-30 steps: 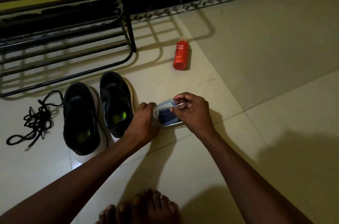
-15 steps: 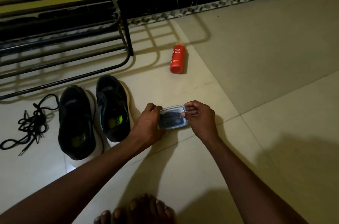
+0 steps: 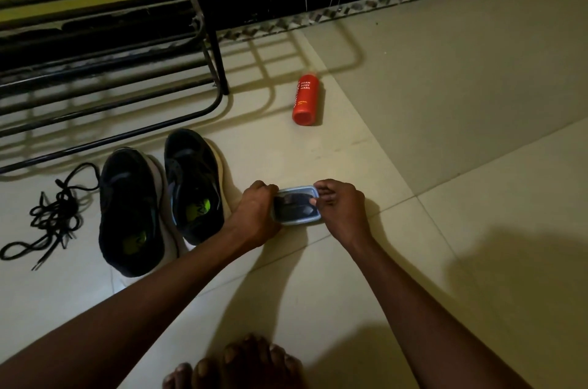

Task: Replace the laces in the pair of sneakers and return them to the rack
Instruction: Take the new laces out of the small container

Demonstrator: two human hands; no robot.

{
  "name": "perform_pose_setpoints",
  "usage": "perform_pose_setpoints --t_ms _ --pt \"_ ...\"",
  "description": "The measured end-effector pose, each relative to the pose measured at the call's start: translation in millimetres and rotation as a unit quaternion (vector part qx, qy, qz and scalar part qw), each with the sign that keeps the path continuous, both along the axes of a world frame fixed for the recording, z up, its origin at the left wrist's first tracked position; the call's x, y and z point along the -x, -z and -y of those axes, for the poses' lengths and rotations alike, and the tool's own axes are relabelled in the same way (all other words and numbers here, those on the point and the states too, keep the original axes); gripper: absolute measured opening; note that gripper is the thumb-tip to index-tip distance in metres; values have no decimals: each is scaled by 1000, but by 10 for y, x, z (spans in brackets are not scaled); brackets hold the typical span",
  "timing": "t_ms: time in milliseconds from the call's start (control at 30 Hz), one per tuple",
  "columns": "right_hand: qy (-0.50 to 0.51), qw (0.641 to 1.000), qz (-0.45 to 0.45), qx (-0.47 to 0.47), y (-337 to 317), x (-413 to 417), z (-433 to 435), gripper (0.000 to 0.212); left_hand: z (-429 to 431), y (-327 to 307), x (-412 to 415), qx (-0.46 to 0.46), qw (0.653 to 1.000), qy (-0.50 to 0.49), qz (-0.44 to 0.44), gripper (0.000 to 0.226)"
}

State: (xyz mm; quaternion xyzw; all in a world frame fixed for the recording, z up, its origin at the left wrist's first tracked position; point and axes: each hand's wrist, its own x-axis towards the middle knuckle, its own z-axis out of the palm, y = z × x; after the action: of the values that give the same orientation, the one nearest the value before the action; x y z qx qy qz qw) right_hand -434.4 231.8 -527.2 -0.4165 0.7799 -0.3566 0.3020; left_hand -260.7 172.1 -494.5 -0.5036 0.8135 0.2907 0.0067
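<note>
At the far left we record a tangle of black laces lying loose on the tiled floor, just beside the pair of sneakers. Beyond them, against the yellow wall, stands the black metal rack. The left sneaker and the right sneaker sit side by side on the floor in front of the rack, touching along their inner edges, toes toward the rack and openings toward us. In the dim light we cannot tell whether any lace is threaded in them. Right of the sneakers, the left hand has its fingers curled round the left end of a small clear container with a bluish lid, which rests on the floor. Its dark contents cannot be identified. A red bottle lies on its side farther off, well apart from the container. The right hand grips the container's right end, fingertips curled on the lid's edge. Bare toes show at the near edge.
</note>
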Motion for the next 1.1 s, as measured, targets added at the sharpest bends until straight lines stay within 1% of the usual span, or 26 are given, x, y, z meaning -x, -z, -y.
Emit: perform_pose_setpoints --t_ms 67,133,300,400,567,633,733,767,833,900,933,1000,1100 --pt "-2 1000 6 9 30 3 -25 31 11 1 -3 1 1000 10 3 34" --pt "-7 1000 0 19 45 4 -39 30 19 4 10 5 999 33 19 42" --pt "-38 996 -67 45 72 -35 -23 18 3 24 89 -6 993 93 75 47" --pt "-63 994 -89 27 65 -8 -4 21 -37 3 121 -4 989 108 102 50" --pt "-70 996 -63 -7 56 13 -16 34 10 -20 160 -8 992 82 95 51" --pt "-88 993 -78 -27 54 -1 15 36 -33 -22 171 -14 993 78 93 52" --pt "-119 987 -89 -67 5 5 66 47 -44 31 155 -26 995 58 71 56" --pt "-121 986 -85 -74 -20 12 73 46 -21 30 137 -25 997 50 59 56" --pt "-98 992 -48 -68 -60 10 55 35 29 5 85 -15 998 41 35 58" --pt "-45 996 40 -61 -100 -7 0 23 43 -82 15 -1 999 40 18 65" --pt "-18 993 96 -59 -147 -31 -5 20 55 -149 -47 20 999 32 -4 65" --pt "18 984 175 -36 -250 -81 19 19 60 -303 -180 47 995 -19 -90 59" --pt "36 974 222 24 -520 -213 136 20 60 -549 -374 38 963 -131 -233 60"
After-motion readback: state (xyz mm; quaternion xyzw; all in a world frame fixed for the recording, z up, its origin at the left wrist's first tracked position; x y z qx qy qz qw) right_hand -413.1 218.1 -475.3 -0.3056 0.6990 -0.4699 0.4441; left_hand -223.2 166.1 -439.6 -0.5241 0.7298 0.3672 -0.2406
